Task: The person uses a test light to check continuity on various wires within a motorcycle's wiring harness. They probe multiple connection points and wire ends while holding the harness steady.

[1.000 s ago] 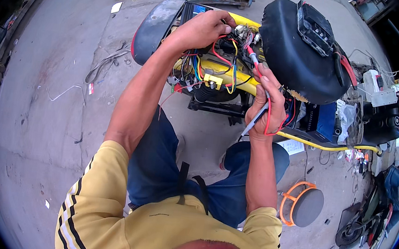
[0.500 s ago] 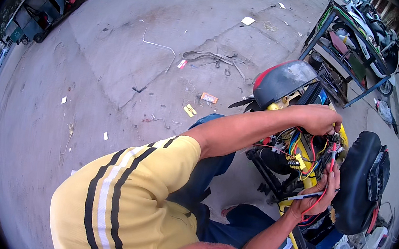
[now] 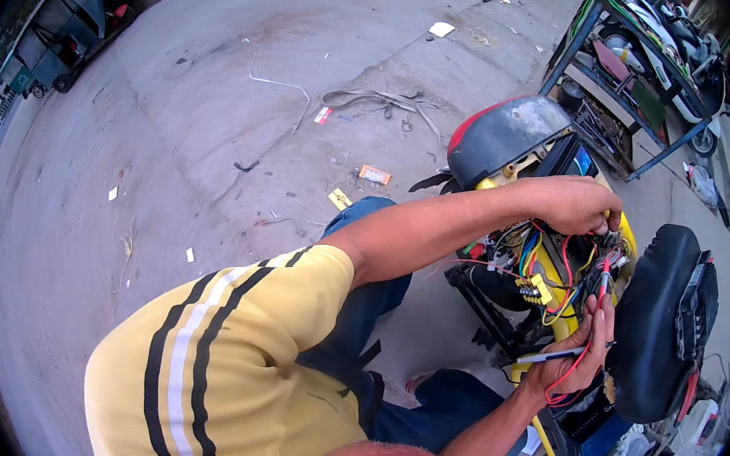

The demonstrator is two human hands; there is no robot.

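Note:
My left hand [image 3: 582, 206] reaches across to the open body of a yellow electric scooter [image 3: 563, 327]. Its fingers are pinched together at a bundle of thin wires [image 3: 619, 248]; what lies between the fingertips is hidden. Below it, my right hand [image 3: 578, 347] grips a red test probe [image 3: 604, 278], with its tip up among the same wires and its red lead looping down past the palm. A slim grey-and-black pen-shaped tool [image 3: 549, 352] also lies across the right hand. Coloured wires and a yellow connector [image 3: 542, 290] sit left of the probe.
A black scooter seat [image 3: 656, 324] stands tilted right of my hands. Beyond the scooter's grey-and-red rear box [image 3: 510, 141] is a blue metal rack [image 3: 612, 76] with parts. A strap [image 3: 375, 100], an orange packet [image 3: 375, 175] and a bent rod [image 3: 282, 83] lie on the ground.
The whole view has shifted slightly, so the scene sits a little further left. Both hands keep nearly the same places at the wires.

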